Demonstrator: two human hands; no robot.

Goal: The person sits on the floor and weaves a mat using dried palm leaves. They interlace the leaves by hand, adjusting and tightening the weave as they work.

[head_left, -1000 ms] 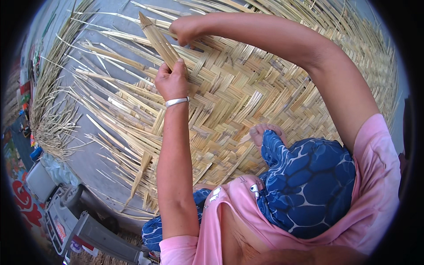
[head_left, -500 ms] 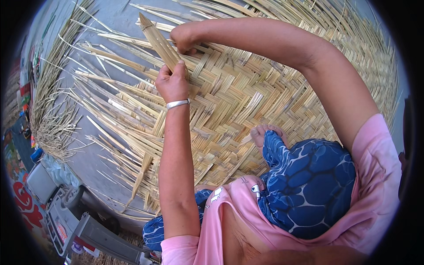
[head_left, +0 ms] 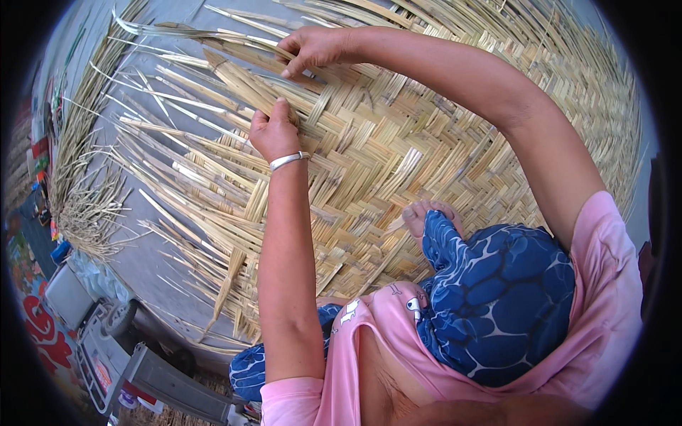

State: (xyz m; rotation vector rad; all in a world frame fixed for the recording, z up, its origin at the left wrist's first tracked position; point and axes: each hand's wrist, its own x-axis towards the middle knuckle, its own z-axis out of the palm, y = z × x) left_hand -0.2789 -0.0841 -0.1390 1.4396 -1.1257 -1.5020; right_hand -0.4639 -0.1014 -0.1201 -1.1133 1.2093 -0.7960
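A large mat (head_left: 398, 167) of flat, straw-coloured split reeds lies on the ground, woven in a zigzag pattern, with loose ends fanning out to the left. My left hand (head_left: 277, 132), with a silver bangle at its wrist, is closed on a small bunch of reed strips (head_left: 241, 79) at the mat's left edge. Beyond it, my right hand (head_left: 312, 51) pinches another reed strip (head_left: 220, 42) between thumb and fingers. That strip stretches left over the loose ends. Part of what each hand grips is hidden by the fingers.
A bundle of loose thin reeds (head_left: 78, 163) lies on the grey floor (head_left: 153, 213) at the left. At lower left stands a grey wheeled thing with a frame (head_left: 106, 334). My bare foot (head_left: 426, 213) rests on the mat.
The left hand's bunch has tipped lower and further left. My right hand has turned and opened out from a curled fist to a pinch, and a long strip now shows in it.
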